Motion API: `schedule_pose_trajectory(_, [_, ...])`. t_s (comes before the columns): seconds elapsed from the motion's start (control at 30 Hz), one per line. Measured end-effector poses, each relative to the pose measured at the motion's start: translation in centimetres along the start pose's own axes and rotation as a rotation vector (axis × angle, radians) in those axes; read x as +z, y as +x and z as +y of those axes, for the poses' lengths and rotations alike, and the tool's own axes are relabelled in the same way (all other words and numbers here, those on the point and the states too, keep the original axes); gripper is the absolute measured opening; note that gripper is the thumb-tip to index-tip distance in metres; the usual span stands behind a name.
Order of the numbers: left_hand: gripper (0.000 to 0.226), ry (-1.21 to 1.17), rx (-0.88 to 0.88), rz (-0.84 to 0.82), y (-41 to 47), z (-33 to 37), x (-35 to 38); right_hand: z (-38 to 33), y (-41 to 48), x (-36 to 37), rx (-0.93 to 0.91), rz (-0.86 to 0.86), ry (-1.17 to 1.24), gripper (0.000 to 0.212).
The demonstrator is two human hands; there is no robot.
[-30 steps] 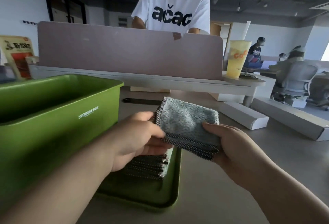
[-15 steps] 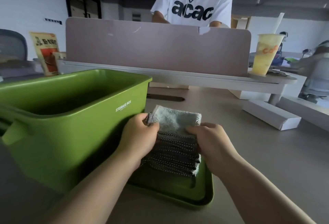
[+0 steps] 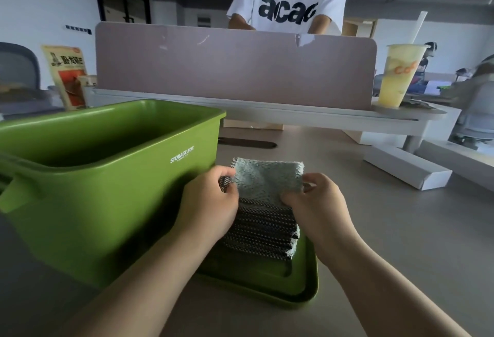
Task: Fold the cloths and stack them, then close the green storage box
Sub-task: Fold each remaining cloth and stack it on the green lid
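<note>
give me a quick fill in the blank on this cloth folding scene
The storage box stands ____, nothing covering it.
The stack of cloths rests on the green lid, to the box's ____.
The left hand and right hand both grip the ____ cloth.
The box's white print reads ____ BOX.
Missing: open; right; top; STORAGE.

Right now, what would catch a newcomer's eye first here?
The big green storage box stands open on the left. Right beside it, the left hand and right hand pinch the top cloth of a folded stack lying on the green lid. A yellow drink cup sits far right.
</note>
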State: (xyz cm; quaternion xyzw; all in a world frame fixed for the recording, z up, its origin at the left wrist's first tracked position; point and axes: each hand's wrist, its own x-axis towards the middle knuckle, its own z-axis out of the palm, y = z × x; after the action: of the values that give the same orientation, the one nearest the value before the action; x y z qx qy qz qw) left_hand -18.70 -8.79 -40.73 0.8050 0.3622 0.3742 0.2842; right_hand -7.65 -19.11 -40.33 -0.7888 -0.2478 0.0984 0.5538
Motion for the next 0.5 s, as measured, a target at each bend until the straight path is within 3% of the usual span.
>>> schedule_pose_trajectory(0.07, [0.026,0.065,0.031,0.028,-0.1,0.7,-0.4,-0.4,-0.3,-0.4,-0.026,0.031,-0.080,0.047])
schedule_pose_trajectory(0.2, [0.032,0.190,0.259,0.059,1.9,3.2,-1.1,-3.3,0.6,-1.2,-0.263,0.122,-0.245,0.048])
schedule_pose_trajectory(0.3, [0.043,0.309,0.332,-0.127,4.0,3.8,0.0,-4.8,2.6,-0.3,-0.331,-0.061,-0.490,0.040])
schedule_pose_trajectory(0.43, [0.052,0.537,0.265,-0.480,5.0,1.6,1.8,-3.1,3.6,1.3,-0.300,-0.404,-0.939,0.037])
schedule_pose_trajectory(0.5, [0.052,0.585,0.253,-0.533,4.6,0.7,2.0,-1.3,3.8,1.8,-0.334,-0.441,-1.028,0.040])
